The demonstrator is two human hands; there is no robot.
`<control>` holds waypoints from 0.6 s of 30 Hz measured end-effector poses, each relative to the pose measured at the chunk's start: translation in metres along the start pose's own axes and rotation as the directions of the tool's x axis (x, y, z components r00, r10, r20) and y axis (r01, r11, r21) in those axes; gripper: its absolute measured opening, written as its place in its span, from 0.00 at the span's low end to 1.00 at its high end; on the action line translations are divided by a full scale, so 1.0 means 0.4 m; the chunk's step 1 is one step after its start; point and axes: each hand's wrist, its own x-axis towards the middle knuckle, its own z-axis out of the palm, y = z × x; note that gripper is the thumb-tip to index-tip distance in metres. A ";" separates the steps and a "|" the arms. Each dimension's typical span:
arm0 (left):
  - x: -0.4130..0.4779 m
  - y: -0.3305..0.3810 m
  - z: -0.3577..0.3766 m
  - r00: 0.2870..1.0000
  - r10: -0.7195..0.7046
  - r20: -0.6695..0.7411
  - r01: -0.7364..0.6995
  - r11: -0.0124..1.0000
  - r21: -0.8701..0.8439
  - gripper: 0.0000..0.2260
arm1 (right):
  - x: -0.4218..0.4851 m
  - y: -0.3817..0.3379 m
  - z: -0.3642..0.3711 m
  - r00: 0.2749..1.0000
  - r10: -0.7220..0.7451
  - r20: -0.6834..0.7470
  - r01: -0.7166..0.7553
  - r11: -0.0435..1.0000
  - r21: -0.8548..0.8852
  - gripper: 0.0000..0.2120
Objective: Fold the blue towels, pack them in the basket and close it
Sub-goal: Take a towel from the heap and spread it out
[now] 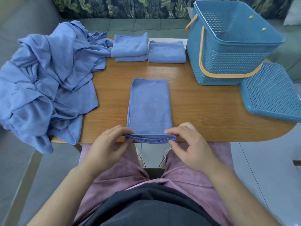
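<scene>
A blue towel [149, 105], folded into a long strip, lies on the wooden table [203, 101] and runs away from me. My left hand [107, 142] pinches its near left corner at the table's front edge. My right hand [190, 144] pinches the near right corner. Two stacked folded towels [129, 46] and a single folded towel [167, 52] rest at the back of the table. A heap of unfolded blue towels [44, 75] covers the left end and hangs over the edge. The blue basket [228, 51] with orange handles stands open at the back right, with nothing visible inside.
The basket's perforated blue lid [273, 93] lies flat at the table's right end, just in front of the basket. A grey sofa [133, 25] with leaf-patterned cushions runs behind the table. My legs in pink shorts are under the front edge.
</scene>
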 end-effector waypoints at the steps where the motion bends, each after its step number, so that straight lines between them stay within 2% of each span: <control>1: -0.001 0.008 0.000 0.999 -0.038 -0.031 0.036 0.997 -0.068 0.08 | 0.002 -0.011 -0.003 0.999 0.041 -0.031 -0.039 0.998 0.045 0.15; 3: 0.009 0.023 -0.002 0.990 -0.114 -0.088 0.095 0.977 -0.193 0.10 | 0.028 -0.029 -0.008 0.994 0.057 -0.094 -0.051 0.996 0.068 0.14; 5: 0.039 0.033 -0.007 0.976 -0.171 -0.137 0.124 0.946 -0.299 0.12 | 0.077 -0.030 -0.017 0.996 0.021 -0.084 -0.017 0.999 0.041 0.09; 9: 0.149 0.043 -0.027 0.949 -0.246 -0.198 0.150 0.903 -0.403 0.09 | 0.204 -0.010 -0.038 0.997 0.055 -0.049 -0.054 0.998 0.018 0.14; 13: 0.268 0.016 -0.043 0.955 -0.179 -0.235 0.132 0.970 -0.203 0.12 | 0.308 0.015 -0.031 0.989 0.138 -0.053 -0.137 0.990 0.029 0.12; 18: 0.381 -0.049 -0.026 0.949 -0.227 -0.217 0.215 0.973 -0.078 0.08 | 0.396 0.072 -0.004 0.970 0.242 0.001 -0.242 0.968 -0.072 0.13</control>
